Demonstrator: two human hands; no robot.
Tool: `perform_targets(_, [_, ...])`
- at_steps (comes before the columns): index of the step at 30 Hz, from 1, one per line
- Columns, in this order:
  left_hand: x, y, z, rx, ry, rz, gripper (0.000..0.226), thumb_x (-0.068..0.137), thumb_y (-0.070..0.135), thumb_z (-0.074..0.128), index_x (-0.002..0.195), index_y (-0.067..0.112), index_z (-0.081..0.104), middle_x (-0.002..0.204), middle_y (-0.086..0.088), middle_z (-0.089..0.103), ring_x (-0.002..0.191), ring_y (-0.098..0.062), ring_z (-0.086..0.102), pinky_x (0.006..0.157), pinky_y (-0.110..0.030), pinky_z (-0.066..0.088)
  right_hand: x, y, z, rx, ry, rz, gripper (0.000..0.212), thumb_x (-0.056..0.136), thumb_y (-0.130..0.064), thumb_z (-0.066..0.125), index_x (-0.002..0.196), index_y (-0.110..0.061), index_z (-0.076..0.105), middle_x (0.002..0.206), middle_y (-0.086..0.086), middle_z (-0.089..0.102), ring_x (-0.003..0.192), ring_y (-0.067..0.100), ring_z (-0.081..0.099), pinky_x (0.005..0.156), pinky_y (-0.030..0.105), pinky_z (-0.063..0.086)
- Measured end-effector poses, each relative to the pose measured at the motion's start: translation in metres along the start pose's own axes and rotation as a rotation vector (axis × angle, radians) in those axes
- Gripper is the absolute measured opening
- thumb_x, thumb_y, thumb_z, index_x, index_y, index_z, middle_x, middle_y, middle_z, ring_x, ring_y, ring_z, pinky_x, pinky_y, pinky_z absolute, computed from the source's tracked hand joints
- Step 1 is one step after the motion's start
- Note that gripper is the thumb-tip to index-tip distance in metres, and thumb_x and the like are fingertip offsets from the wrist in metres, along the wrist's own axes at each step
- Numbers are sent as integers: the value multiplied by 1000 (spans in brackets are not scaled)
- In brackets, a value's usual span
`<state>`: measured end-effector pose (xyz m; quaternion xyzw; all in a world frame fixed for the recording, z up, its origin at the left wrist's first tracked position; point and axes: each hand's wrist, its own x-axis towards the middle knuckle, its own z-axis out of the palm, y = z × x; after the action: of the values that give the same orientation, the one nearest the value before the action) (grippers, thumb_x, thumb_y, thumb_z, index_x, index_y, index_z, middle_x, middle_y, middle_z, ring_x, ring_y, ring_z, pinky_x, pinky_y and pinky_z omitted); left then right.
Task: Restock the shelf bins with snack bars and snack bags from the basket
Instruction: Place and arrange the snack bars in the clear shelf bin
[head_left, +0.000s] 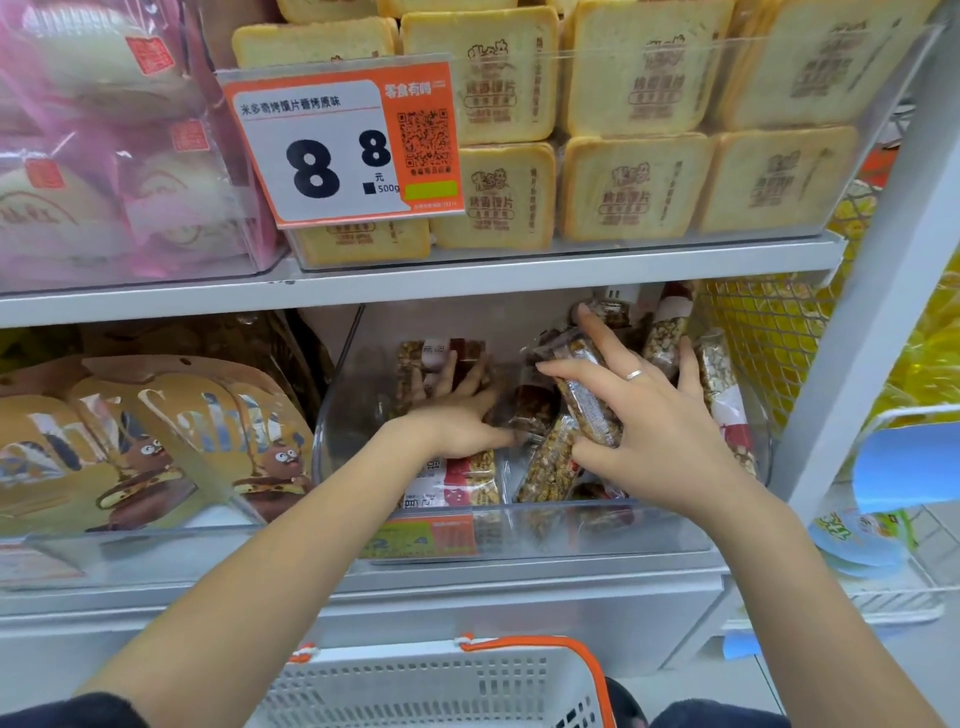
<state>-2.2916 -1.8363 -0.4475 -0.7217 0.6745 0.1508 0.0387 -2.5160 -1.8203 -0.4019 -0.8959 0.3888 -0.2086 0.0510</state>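
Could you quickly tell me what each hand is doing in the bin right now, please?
Left hand: open, fingers spread flat on the snack bars in the clear bin.
Right hand: closed around one snack bar.

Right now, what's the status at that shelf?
Both hands in the clear bin. Right hand gripping snack bars; left hand pressing bars flat. Basket below. Nothing blocking.

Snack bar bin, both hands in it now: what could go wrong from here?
The right hand holds a snack bar loosely over a jumbled pile; it may land crooked. The left hand presses bars down and could crush them. The clear bin overhangs the shelf edge, so pushing might shift it.
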Motion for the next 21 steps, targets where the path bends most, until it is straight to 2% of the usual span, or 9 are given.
perform_targets(3, [-1, -4, 0, 32, -21, -18, 71, 88, 63, 38, 147, 45, 3, 155, 11, -23, 140, -24, -30, 113, -58, -12, 0, -1, -1, 10, -5, 7, 64, 75, -34, 63, 129, -55, 35, 151, -28, -11, 140, 10, 27, 111, 51, -14])
perform_targets(5, [-4, -5, -3, 26, -7, -31, 71, 89, 64, 35, 148, 44, 1, 156, 8, -22, 140, -24, -30, 113, -57, -12, 0, -1, -1, 9, -8, 8, 64, 75, -34, 63, 129, -55, 35, 152, -28, -11, 140, 10, 27, 111, 52, -14])
perform_targets(9, [-27, 6, -1, -76, 11, 11, 90, 80, 79, 31, 148, 38, -9, 155, 4, -24, 139, -22, -32, 113, -55, -13, 0, -1, -2, 5, -10, -1, 65, 75, -35, 63, 129, -56, 34, 151, -28, -11, 140, 10, 26, 111, 52, -14])
perform_targets(11, [-42, 10, 4, -16, -64, 55, 102, 73, 82, 39, 147, 37, -14, 153, 5, -27, 139, -24, -32, 112, -58, -12, 0, -2, -2, 6, -13, 5, 66, 75, -34, 63, 130, -56, 34, 150, -28, -11, 140, 11, 27, 111, 52, -14])
perform_targets(13, [-48, 7, 10, 81, -118, 60, 103, 78, 72, 50, 147, 36, -18, 153, 2, -29, 139, -27, -31, 112, -59, -11, 1, -5, -3, 7, -20, 15, 67, 75, -33, 63, 131, -56, 33, 150, -28, -12, 141, 11, 26, 111, 51, -14])
perform_targets(16, [-49, 4, 9, 41, -118, 33, 99, 83, 61, 53, 147, 34, -17, 154, -4, -27, 139, -29, -30, 113, -57, -10, -1, -8, -5, -5, -15, 46, 74, 74, -34, 64, 135, -54, 28, 155, -23, -9, 140, 11, 26, 112, 56, -8])
perform_targets(18, [-56, 11, 2, -77, -66, 82, 96, 82, 66, 50, 150, 32, -10, 157, -1, -18, 143, -26, -22, 117, -51, -6, -4, -9, -5, -42, 27, 70, 82, 72, -39, 64, 140, -52, 21, 158, -18, -2, 140, 15, 27, 113, 61, 3])
perform_targets(19, [-59, 16, -2, -234, -13, 130, 92, 83, 66, 49, 151, 32, -2, 158, 6, -7, 145, -20, -12, 119, -41, 1, -5, -8, -3, -83, 74, 80, 85, 70, -44, 65, 142, -50, 19, 159, -14, 3, 140, 17, 28, 112, 62, 9])
perform_targets(21, [-65, 31, -18, -705, 40, 204, 79, 82, 63, 51, 147, 33, 17, 151, 23, 18, 139, -3, 15, 112, -16, 18, -7, -6, -1, -174, 176, 130, 91, 67, -58, 67, 144, -47, 20, 159, -7, 12, 141, 23, 28, 109, 64, 16])
